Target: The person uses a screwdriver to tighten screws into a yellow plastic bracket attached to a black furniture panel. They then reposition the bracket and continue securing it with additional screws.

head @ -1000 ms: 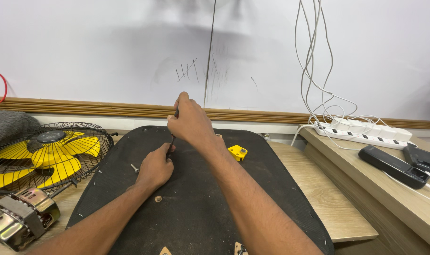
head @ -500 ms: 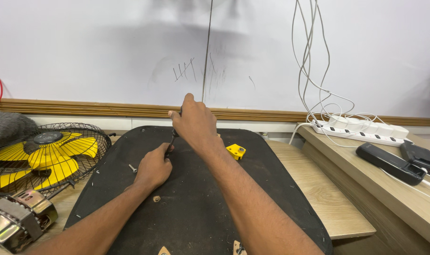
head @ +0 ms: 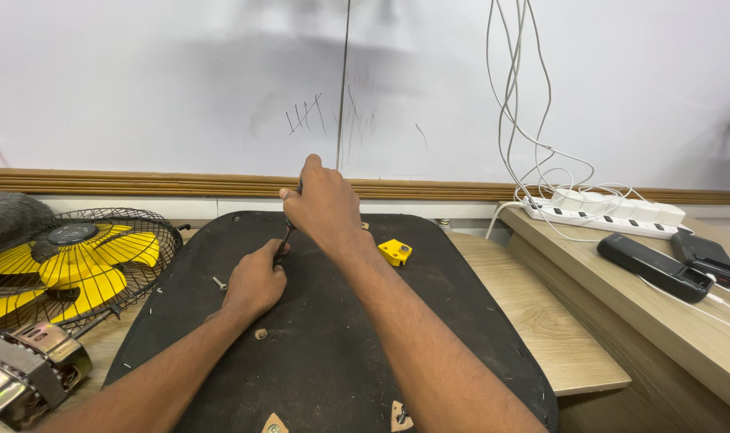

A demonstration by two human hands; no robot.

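A: What is the right hand (head: pixel 323 207) doing?

B: Its fingers are wrapped tight around the handle of a screwdriver (head: pixel 285 238), held nearly upright with the tip down on the black board (head: pixel 341 345).

A: And the left hand (head: pixel 256 282)?

B: It rests on the board right at the tool's tip, fingers curled in narrow around the shaft's lower end (whether they pinch a screw there I cannot tell).

A: What lies around them?

B: A loose screw (head: pixel 219 283) just left of the left hand, a small yellow block (head: pixel 396 252) to the right of the right wrist. The board lies on the wooden counter (head: pixel 541 321), with a yellow fan in its wire cage (head: pixel 68 261) at the left and a white power strip (head: pixel 605 212) on the far right.
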